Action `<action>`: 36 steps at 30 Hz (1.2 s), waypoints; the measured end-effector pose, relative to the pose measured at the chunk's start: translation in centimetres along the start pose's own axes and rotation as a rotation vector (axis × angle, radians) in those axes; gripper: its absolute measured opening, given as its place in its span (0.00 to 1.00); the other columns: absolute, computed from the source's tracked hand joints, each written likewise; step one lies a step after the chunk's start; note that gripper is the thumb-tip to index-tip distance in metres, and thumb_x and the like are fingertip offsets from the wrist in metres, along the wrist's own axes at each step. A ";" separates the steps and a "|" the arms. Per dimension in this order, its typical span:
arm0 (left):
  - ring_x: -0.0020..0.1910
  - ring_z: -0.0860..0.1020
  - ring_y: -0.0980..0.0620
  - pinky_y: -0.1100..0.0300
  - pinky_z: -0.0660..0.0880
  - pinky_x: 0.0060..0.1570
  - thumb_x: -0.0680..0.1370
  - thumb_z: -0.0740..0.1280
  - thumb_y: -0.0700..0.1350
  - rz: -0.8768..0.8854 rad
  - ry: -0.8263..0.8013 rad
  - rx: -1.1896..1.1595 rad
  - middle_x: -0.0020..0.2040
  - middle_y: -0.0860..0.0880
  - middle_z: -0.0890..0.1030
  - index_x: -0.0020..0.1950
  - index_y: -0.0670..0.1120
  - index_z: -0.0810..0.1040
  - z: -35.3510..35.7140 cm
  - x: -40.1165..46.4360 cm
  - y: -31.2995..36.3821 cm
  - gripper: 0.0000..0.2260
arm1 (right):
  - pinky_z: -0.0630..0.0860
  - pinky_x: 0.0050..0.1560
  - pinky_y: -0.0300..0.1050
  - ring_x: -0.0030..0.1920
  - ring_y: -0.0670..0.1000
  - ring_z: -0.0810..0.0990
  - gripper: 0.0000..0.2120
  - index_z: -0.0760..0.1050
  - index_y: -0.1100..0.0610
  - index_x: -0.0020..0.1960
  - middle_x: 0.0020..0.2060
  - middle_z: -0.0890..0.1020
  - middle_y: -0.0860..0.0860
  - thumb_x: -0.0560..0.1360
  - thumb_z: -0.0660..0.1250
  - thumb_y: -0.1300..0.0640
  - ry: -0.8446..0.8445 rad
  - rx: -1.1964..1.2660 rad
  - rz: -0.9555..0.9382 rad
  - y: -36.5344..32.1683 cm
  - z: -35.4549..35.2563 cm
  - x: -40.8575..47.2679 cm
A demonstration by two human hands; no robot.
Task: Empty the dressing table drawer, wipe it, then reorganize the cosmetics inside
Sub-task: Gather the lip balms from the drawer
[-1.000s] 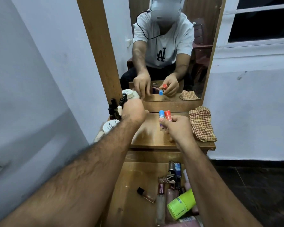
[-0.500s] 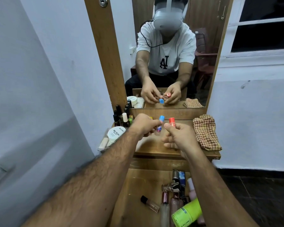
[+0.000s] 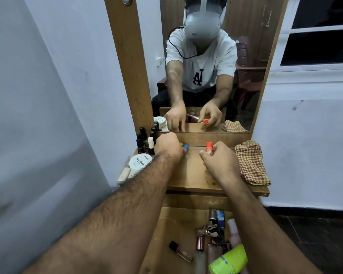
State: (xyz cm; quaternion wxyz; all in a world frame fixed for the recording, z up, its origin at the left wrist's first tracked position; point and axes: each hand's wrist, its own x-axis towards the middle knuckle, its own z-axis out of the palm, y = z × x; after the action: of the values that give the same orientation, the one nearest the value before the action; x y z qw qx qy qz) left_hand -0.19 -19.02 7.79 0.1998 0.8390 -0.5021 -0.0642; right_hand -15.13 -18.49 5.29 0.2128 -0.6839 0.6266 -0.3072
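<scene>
My left hand (image 3: 167,148) grips a small blue-capped bottle (image 3: 185,147) low over the back left of the dressing table top (image 3: 192,175), beside a yellow-capped one (image 3: 181,144). My right hand (image 3: 219,160) holds a small orange-capped bottle (image 3: 209,146) upright above the top's middle. Below, the open drawer (image 3: 166,224) holds several cosmetics on its right side: a lime-green tube (image 3: 229,261), a black-capped vial (image 3: 179,250), pink bottles and a metal curler (image 3: 212,226). My right forearm hides part of them.
A checked cloth (image 3: 249,163) lies on the top's right end. At the left stand dark nail polish bottles (image 3: 145,140), a white round jar (image 3: 140,162) and a beige tube (image 3: 124,174). The mirror (image 3: 206,66) rises behind; walls close in on both sides.
My left hand took the blue-capped bottle from my right hand and carried it left toward the bottles at the back. My right hand keeps only the orange-capped one.
</scene>
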 end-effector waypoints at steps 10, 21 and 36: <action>0.42 0.82 0.49 0.57 0.79 0.40 0.77 0.71 0.46 0.056 0.100 -0.162 0.40 0.47 0.84 0.43 0.46 0.84 -2.4 -0.2 -2.6 0.05 | 0.75 0.36 0.45 0.45 0.57 0.82 0.19 0.80 0.59 0.47 0.43 0.84 0.55 0.73 0.71 0.42 -0.141 -0.071 0.058 -3.5 3.4 3.6; 0.43 0.78 0.47 0.57 0.76 0.43 0.77 0.69 0.38 0.132 -0.135 0.092 0.45 0.45 0.81 0.53 0.41 0.81 -3.2 -1.3 -2.7 0.06 | 0.83 0.44 0.51 0.43 0.53 0.84 0.05 0.84 0.55 0.42 0.39 0.85 0.52 0.70 0.77 0.54 -0.084 0.057 0.052 -5.2 5.1 3.1; 0.42 0.73 0.48 0.56 0.72 0.40 0.79 0.65 0.37 0.208 -0.028 0.208 0.50 0.44 0.81 0.55 0.41 0.80 -2.9 -2.0 -2.5 0.08 | 0.73 0.44 0.40 0.47 0.48 0.79 0.09 0.83 0.54 0.50 0.47 0.85 0.50 0.70 0.77 0.57 -0.074 0.012 -0.114 -4.3 5.2 1.1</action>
State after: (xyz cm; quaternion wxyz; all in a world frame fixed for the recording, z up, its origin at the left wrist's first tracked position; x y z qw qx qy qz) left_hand 1.77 -15.43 9.23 0.1105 0.7975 -0.5930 -0.0023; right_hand -8.39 -19.53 4.67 0.2221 -0.7280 0.5765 -0.2972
